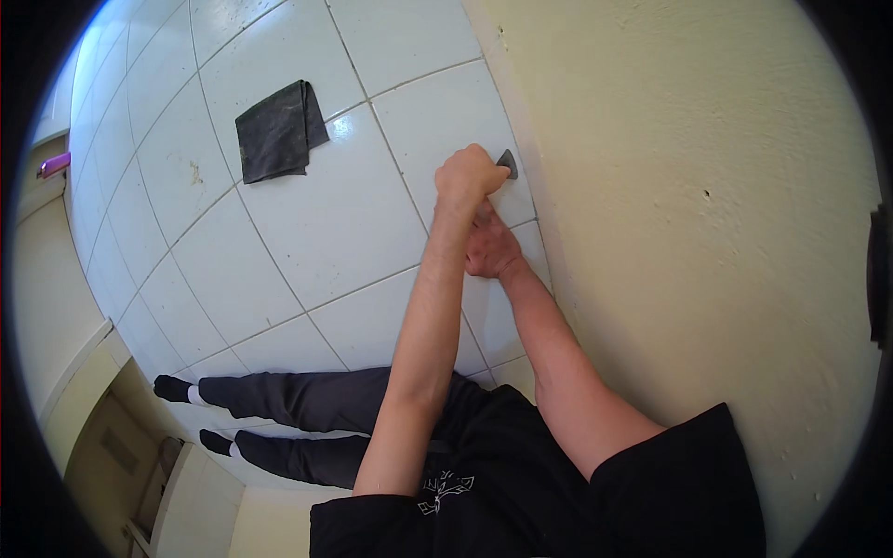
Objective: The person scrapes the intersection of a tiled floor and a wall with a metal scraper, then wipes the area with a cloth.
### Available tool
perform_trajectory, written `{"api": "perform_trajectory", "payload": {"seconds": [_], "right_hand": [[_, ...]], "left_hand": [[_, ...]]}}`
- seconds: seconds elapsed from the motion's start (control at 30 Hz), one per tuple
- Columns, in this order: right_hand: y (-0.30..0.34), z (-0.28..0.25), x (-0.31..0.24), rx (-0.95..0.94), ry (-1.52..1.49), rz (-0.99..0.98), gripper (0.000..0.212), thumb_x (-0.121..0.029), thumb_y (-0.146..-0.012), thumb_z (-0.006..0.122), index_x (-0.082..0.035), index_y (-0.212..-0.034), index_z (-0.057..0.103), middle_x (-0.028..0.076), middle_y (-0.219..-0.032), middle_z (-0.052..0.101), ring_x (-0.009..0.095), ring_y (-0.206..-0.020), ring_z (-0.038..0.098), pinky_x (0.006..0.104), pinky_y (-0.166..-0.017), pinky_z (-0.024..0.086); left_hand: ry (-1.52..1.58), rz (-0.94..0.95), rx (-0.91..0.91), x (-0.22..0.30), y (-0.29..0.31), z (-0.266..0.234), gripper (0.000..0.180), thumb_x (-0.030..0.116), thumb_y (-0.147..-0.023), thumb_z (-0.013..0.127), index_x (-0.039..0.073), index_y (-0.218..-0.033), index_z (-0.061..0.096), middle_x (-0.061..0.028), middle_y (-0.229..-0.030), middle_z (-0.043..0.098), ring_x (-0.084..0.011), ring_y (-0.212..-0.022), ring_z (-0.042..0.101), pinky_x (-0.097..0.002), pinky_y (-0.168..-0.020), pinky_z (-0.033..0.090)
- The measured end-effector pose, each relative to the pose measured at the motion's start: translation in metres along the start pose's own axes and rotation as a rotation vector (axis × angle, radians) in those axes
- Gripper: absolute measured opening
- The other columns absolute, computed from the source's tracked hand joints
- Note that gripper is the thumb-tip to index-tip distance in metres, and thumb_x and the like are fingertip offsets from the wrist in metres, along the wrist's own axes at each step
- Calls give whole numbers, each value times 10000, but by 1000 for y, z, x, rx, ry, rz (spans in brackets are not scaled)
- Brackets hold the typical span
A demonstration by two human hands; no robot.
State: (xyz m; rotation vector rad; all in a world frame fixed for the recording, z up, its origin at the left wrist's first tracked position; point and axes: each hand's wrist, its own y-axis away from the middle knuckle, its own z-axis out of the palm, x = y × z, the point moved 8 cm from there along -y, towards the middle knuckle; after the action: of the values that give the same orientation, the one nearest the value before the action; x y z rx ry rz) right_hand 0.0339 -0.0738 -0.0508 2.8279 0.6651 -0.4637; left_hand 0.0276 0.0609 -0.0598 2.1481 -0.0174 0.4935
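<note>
My left hand (470, 174) is closed, low over the white tiles beside the foot of the wall. Past its fingers shows a small, flat, dark grey blade that widens toward the wall, like that of a scraper (507, 164). Just below it, my right hand (491, 249) is closed too, where the scraper's handle appears to run; my left wrist partly covers the fingers and most of the handle. To the left of both hands, a folded dark grey cloth (273, 135) lies flat on the tiles.
A cream wall (688, 251) with small pits rises close on the right. The tiled floor (344, 232) spreads left, with a brownish smudge on one tile. My stretched-out legs (298, 400) lie across the lower left. A pink object (54, 166) sits at the far left edge.
</note>
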Motion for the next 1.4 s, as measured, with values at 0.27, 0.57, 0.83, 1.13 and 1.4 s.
{"api": "perform_trajectory", "payload": {"seconds": [0.27,0.57,0.83,1.13,1.4], "right_hand": [[-1,-13,-4,66,15,-24,727,-291,-899,578,-87,-1568,383,112,-1689,289,257,-1572,252,572,-1284,174],[-1,-11,-3,56,12,-18,738,-280,-892,576,-82,-1575,379,106,-1695,284,248,-1575,250,563,-1287,174],[2,-15,-2,82,11,-12,725,-277,-885,574,-78,-1563,408,108,-1686,306,244,-1571,261,557,-1285,181],[-1,-14,-3,87,2,-15,721,-271,-878,589,-86,-1555,422,109,-1683,312,246,-1569,266,562,-1282,186],[6,0,2,80,4,-39,742,-292,-882,615,-92,-1563,396,103,-1682,308,252,-1571,255,578,-1278,195]], "left_hand": [[-46,209,316,-29,16,-83,338,442,-945,659,147,-896,816,-78,-787,759,-298,-801,740,-406,-725,559],[42,212,437,-67,37,-160,310,398,-1017,579,165,-1109,762,-133,-950,764,-353,-928,721,-451,-804,542],[-92,-67,238,-125,47,-148,330,479,-882,714,174,-881,838,-47,-770,744,-243,-787,726,-387,-744,546],[-39,64,145,-101,8,-101,361,553,-817,752,205,-841,847,-34,-821,775,-224,-809,742,-381,-757,563],[25,121,178,6,7,-36,381,545,-842,729,189,-898,850,-63,-917,795,-262,-892,748,-419,-825,572]]}}
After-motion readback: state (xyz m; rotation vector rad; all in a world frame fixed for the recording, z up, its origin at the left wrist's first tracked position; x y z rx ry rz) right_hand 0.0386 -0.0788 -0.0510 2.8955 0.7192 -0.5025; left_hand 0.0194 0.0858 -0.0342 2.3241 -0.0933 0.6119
